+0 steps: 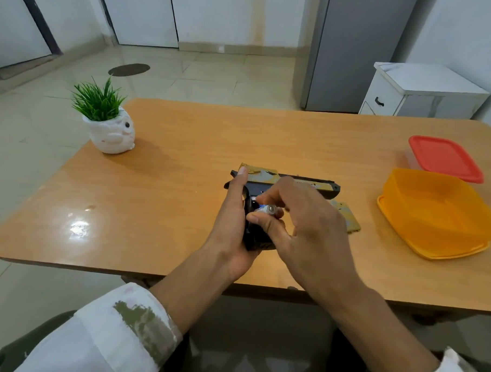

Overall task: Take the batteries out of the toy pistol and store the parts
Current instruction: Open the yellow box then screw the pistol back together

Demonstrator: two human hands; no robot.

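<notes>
My left hand (233,213) grips the toy pistol (320,187) at the middle of the worktop (183,155) and my right hand (307,225) pinches a battery (267,209) at its handle, so I judge the removal step is in hand, and next it must be lifted free toward the orange box (434,213).

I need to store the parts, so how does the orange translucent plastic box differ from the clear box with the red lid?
The orange translucent plastic box looks larger and open-topped; the clear box with the red lid is smaller and closed. The orange one sits nearer you, the red-lidded one behind it. Both are squarish with rounded corners.
</notes>
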